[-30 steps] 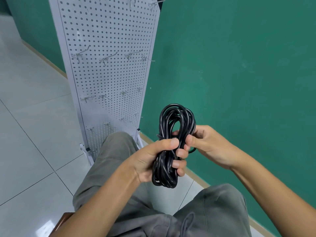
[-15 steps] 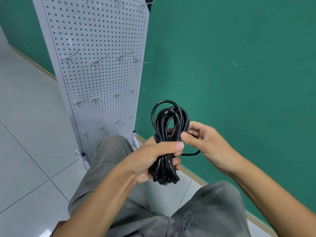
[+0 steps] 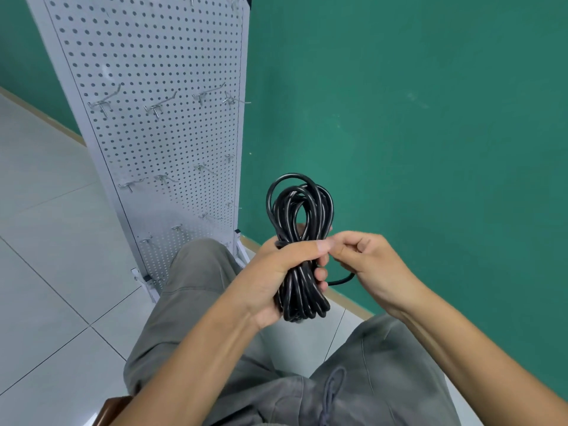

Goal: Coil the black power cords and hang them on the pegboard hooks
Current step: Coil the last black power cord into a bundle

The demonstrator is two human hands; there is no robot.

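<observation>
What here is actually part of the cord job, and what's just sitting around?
Part of the job:
- coiled black cord, gripped round its middle by the left hand
- right hand, pinching the loose strand
- white pegboard
- metal hooks, all bare

Just there:
- green wall
- tiled floor
- brown seat edge

A green wall (image 3: 415, 124) fills the space above and right of the grip. Pale floor tiles (image 3: 52, 241) with dark grout spread to its left and below. A tan baseboard (image 3: 37, 116) joins wall and floor.
</observation>
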